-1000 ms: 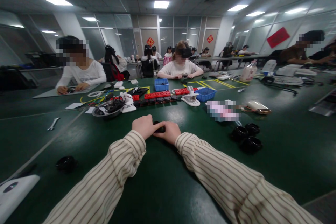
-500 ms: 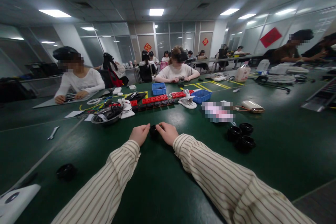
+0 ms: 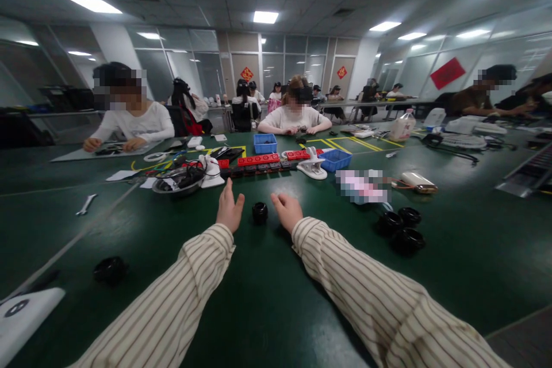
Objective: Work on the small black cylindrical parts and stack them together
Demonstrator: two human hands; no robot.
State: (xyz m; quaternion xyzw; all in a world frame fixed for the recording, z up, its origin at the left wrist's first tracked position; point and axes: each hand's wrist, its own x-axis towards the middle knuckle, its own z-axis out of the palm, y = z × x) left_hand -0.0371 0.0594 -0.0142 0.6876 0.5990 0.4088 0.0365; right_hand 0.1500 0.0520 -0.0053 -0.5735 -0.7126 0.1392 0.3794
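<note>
A small black round part (image 3: 259, 213) stands alone on the green table (image 3: 267, 293). My left hand (image 3: 229, 207) is just left of it, fingers stretched out and apart, holding nothing. My right hand (image 3: 287, 210) is just right of it, fingers loosely curled, also holding nothing. Neither hand touches the part. Both my arms wear striped sleeves.
Three black round parts (image 3: 402, 226) lie to the right, another black part (image 3: 109, 269) at the left. A wrench (image 3: 87, 204), a bowl of cables (image 3: 177, 178), red blocks (image 3: 259, 158) and blue bins (image 3: 337, 157) lie beyond. A white device (image 3: 21, 318) sits bottom left. Other people work at the far side.
Both hands were closed together on the black part; they have now let go and drawn apart, leaving it standing between them.
</note>
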